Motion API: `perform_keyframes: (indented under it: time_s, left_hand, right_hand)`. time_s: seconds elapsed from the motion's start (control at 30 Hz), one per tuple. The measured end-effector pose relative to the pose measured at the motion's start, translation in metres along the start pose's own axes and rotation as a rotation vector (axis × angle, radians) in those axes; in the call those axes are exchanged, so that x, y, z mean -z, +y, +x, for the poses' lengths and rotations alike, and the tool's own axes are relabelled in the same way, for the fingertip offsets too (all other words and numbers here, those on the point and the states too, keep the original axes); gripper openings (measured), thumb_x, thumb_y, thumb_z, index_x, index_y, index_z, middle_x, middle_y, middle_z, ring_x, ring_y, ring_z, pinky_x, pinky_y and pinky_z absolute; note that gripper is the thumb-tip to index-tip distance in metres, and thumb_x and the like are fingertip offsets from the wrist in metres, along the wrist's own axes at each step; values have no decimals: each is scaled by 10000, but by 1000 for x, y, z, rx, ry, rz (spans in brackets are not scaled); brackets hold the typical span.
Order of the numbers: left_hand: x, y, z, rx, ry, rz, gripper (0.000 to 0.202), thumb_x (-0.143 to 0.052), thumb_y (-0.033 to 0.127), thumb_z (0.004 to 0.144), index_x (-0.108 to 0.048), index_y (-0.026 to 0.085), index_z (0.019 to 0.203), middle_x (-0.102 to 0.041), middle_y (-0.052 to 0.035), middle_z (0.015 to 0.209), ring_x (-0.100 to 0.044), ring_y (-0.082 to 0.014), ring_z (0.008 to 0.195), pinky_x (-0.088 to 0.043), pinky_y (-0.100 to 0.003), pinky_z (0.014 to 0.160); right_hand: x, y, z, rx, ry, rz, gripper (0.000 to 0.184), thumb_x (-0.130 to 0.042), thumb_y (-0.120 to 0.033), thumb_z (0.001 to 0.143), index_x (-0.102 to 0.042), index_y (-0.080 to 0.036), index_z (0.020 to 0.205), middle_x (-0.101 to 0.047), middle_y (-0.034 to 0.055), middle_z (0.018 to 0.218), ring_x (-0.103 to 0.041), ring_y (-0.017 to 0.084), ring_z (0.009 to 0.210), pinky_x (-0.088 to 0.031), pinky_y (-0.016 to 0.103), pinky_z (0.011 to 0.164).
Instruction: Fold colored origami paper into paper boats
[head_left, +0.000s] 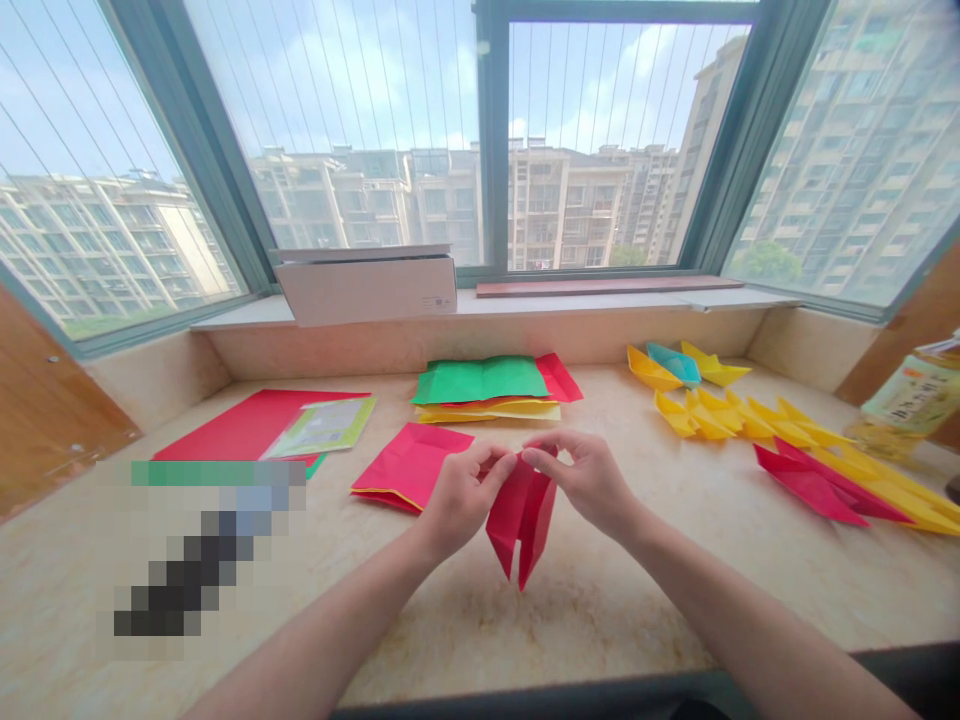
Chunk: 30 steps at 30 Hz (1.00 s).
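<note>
Between my two hands hangs a folded red paper (517, 515), its two pointed flaps turned down above the counter. My left hand (466, 492) pinches its upper edge on the left, thumb against fingers. My right hand (589, 478) pinches the same edge on the right, the thumbs almost meeting. Just left of and behind my left hand lies a stack of folded red paper (409, 462) with a yellow edge showing beneath. Farther back is a pile with a creased green sheet (484, 380) on top, over red and yellow folded sheets.
Yellow paper boats (712, 412), one blue boat (673, 364) and red boats (814, 482) stand at the right, near a bottle (911, 400). Flat red sheets (232, 425) and a plastic packet (322, 428) lie at left. A white box (371, 287) rests on the sill.
</note>
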<state>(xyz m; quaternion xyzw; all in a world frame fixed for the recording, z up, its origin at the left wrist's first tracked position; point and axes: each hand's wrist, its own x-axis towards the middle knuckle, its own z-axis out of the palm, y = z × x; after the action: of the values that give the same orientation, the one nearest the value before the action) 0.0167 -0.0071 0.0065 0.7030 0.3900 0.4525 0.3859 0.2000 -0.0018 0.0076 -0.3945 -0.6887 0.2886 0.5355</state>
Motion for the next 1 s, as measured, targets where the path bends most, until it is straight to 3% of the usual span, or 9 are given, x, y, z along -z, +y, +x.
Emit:
perform_keyframes:
  time_s: [0.47, 0.73, 1.0]
  left_hand:
    - [-2, -4, 1, 32, -6, -106, 265, -638, 396, 879, -682, 146, 957, -752, -78, 868, -721, -207, 795, -578, -283, 689]
    - [0, -7, 1, -25, -22, 16, 246, -616, 364, 896, -726, 170, 1001, -763, -79, 948, -716, -205, 827, -572, -285, 722]
    - [-2, -3, 1, -24, -44, 62, 272, -591, 385, 909, -714, 159, 997, -749, -60, 814, -685, -176, 688, -518, -240, 591]
  right_hand:
    - [-1, 2, 0, -2, 0, 28, 148, -693, -339, 827, -741, -200, 841, -748, 34, 767, -655, 175, 703, -533, 302, 684]
    - [0, 3, 1, 4, -42, 8, 146, -672, -337, 840, -740, -209, 821, -755, 34, 786, -661, 174, 709, -523, 301, 679]
    - [0, 2, 0, 4, -51, 17, 131, -676, -321, 842, -741, -210, 821, -750, 21, 776, -661, 173, 715, -523, 290, 691]
